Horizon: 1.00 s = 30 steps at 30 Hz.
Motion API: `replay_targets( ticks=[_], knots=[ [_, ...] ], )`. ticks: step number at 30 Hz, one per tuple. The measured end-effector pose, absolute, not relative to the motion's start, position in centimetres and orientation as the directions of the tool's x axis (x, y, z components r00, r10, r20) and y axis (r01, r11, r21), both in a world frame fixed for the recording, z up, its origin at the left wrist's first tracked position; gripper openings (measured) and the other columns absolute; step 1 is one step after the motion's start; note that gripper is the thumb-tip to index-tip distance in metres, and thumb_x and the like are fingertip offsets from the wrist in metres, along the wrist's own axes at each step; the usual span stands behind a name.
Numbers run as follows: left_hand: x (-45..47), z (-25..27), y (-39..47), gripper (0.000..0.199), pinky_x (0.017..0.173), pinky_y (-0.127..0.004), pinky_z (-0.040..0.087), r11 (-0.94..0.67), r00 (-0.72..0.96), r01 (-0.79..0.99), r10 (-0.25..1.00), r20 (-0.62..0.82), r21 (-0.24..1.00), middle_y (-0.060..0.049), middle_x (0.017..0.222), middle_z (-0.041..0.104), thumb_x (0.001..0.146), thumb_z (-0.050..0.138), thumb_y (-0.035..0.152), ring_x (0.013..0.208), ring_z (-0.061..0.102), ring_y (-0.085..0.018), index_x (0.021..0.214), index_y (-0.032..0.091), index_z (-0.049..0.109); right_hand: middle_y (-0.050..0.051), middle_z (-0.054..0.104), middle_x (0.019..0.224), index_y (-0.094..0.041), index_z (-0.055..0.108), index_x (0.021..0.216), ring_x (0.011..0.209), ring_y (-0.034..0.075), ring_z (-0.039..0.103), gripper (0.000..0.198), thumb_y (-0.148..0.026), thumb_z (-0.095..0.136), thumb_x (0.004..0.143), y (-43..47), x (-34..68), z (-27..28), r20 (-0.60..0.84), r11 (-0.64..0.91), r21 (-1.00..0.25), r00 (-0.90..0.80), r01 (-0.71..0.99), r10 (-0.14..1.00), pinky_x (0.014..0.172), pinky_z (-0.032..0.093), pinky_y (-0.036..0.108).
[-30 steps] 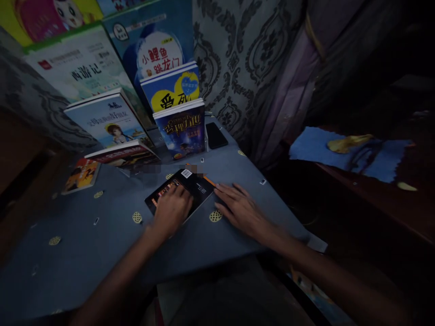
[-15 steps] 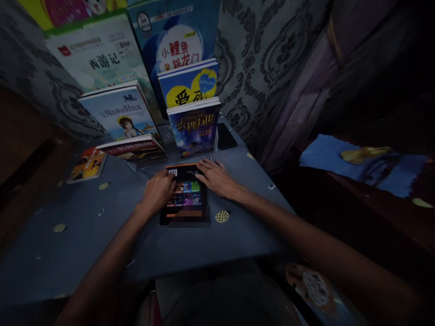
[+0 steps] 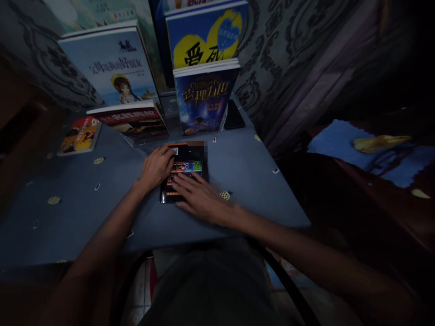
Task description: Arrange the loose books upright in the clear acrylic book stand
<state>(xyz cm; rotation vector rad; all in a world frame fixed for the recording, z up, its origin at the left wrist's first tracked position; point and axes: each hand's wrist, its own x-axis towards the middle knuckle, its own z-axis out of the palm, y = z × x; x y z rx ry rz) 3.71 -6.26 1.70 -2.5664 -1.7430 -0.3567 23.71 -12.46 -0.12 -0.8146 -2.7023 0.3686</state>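
Note:
A dark book [image 3: 190, 154] lies flat on the table with a barcode and several small coloured pictures on the side facing up. My left hand [image 3: 158, 166] rests on its upper left edge, fingers together and laid over the cover rather than gripping. Across the lower right part lies my right hand [image 3: 200, 197], its fingers stretched out and slightly spread, covering some of the pictures. Just beyond the book stands a blue-purple book [image 3: 205, 102] with gold lettering, upright in a clear holder.
The patterned blue-grey tablecloth [image 3: 118, 210] covers the table. Upright at the back are a yellow-and-blue book [image 3: 180, 34], a light-blue book [image 3: 102, 59] and a red-topped book [image 3: 136, 118]. An orange book [image 3: 79, 136] lies left; a black phone [image 3: 234, 115] lies right.
My right hand has slid from the book's upper right corner down onto its lower right part. My left hand stays at the left edge. The view has tilted downward and closer.

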Motion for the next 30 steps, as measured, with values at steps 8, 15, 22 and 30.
replay_targets(
  ticks=[8,15,22,30],
  knots=[
    [3.5,0.4,-6.1,0.029,0.105,-0.044,0.046,-0.378,0.338,0.915,0.91,0.241,0.143,-0.014,0.135,0.061,0.099,0.039,0.019,0.119,0.057,-0.028,0.118,0.016,0.061,0.012,0.053,0.152,-0.016,0.055,0.143,0.149,0.023,0.04,0.047,-0.041,0.052,0.103,-14.3,22.7,0.3,0.211,0.832,-0.371,-0.835,0.412,0.508,0.127,0.025,0.049],
    [3.5,-0.1,-6.2,0.03,0.108,-0.047,0.046,-0.372,0.318,0.907,0.913,0.256,0.197,-0.016,0.144,0.058,0.099,0.037,0.019,0.128,0.056,-0.028,0.12,0.015,0.058,0.016,0.045,0.158,-0.012,0.052,0.146,0.151,0.026,0.034,0.047,-0.034,0.045,0.105,-6.0,25.7,-0.8,0.189,0.626,-0.45,-0.618,0.637,0.763,0.124,0.028,0.054],
    [3.3,-0.7,-6.0,0.033,0.114,-0.048,0.043,-0.367,0.307,0.899,0.917,0.253,0.239,-0.017,0.15,0.054,0.099,0.036,0.019,0.144,0.046,-0.028,0.126,0.014,0.055,0.014,0.044,0.159,-0.016,0.047,0.151,0.151,0.027,0.035,0.05,-0.034,0.039,0.105,-3.7,28.2,-1.9,0.211,0.544,-0.457,-0.509,0.704,0.835,0.123,0.028,0.059],
    [3.3,-0.6,-6.1,0.036,0.114,-0.047,0.043,-0.366,0.314,0.897,0.922,0.227,0.248,-0.018,0.148,0.056,0.098,0.037,0.017,0.146,0.044,-0.028,0.129,0.011,0.054,0.013,0.048,0.157,-0.019,0.048,0.15,0.15,0.027,0.038,0.047,-0.032,0.039,0.106,-10.1,30.3,-1.9,0.248,0.653,-0.362,-0.606,0.665,0.755,0.121,0.034,0.058]
  ],
)
